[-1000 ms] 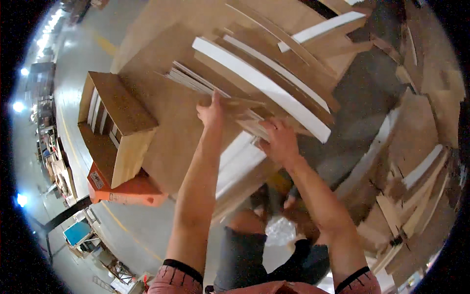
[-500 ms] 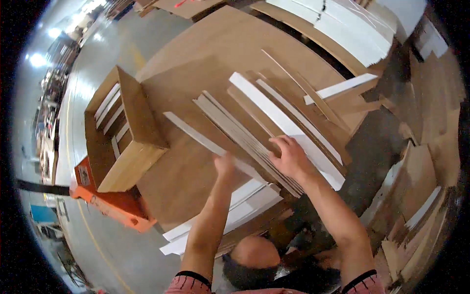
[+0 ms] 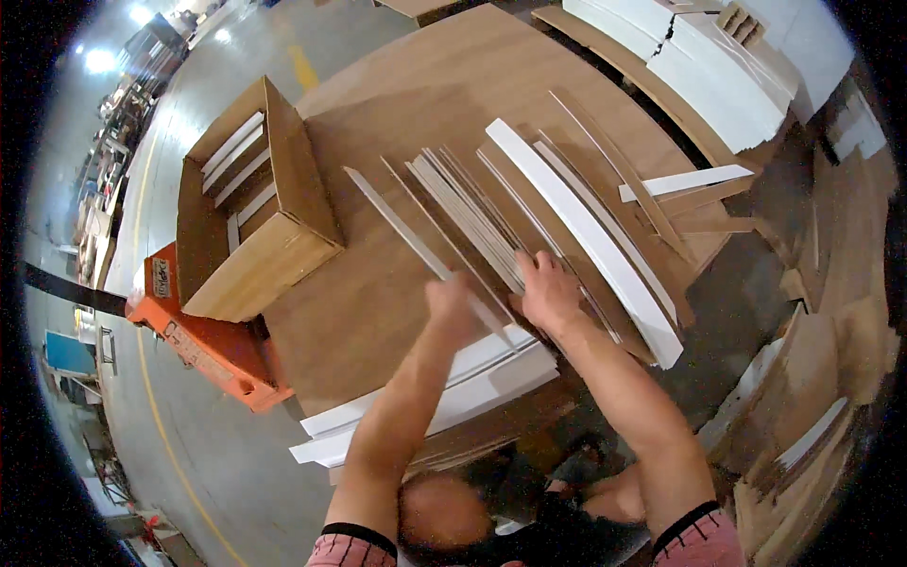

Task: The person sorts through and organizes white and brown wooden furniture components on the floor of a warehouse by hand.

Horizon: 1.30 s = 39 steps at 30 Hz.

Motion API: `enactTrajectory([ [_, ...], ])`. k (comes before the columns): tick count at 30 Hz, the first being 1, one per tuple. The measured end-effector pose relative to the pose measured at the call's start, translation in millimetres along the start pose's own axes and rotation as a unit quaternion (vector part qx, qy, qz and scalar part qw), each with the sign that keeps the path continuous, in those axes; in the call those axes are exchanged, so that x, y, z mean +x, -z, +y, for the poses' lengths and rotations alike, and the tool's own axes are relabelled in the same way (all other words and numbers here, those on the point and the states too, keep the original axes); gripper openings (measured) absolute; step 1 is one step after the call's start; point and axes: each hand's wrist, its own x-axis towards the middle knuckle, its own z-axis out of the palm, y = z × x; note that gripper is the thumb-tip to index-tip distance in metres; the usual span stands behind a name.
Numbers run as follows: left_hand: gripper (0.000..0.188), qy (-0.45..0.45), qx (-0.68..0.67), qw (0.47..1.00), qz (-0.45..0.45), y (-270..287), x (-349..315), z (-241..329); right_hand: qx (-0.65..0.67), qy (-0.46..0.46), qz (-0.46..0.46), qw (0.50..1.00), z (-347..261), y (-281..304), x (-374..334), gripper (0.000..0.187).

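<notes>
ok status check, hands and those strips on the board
Left hand on a thin strip. Right hand flat on the strip bundle. Open box off left, clear.

You see an evenly lit scene; bright ceiling lamps (image 3: 99,60) flare at the upper left and glare off the floor (image 3: 179,123). Your left hand (image 3: 452,304) smears with motion blur. Straight edges bend toward the black rim, where detail softens.

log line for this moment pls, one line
left hand: on thin strips | right hand: flat on strip bundle | surface: brown board stack | beside: open cardboard box
</notes>
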Motion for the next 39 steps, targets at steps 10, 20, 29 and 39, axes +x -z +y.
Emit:
enactTrajectory([
  [10,0.027,-0.149,0.187,0.971,-0.003,69,46,10,-0.048,0.015,0.041,0.998,-23,-14,-4,0.074],
  [20,0.063,-0.236,0.345,0.906,0.062,41,13,9,0.394,-0.010,-0.011,0.919,-22,54,-20,0.070],
  [29,0.064,-0.201,0.062,0.967,-0.146,-44,-39,49,0.634,0.164,-0.008,0.756,-25,96,-44,0.044],
  [39,0.057,-0.294,0.150,0.855,-0.401,-124,-107,37,0.563,0.029,0.284,0.775,-5,110,-120,0.048],
])
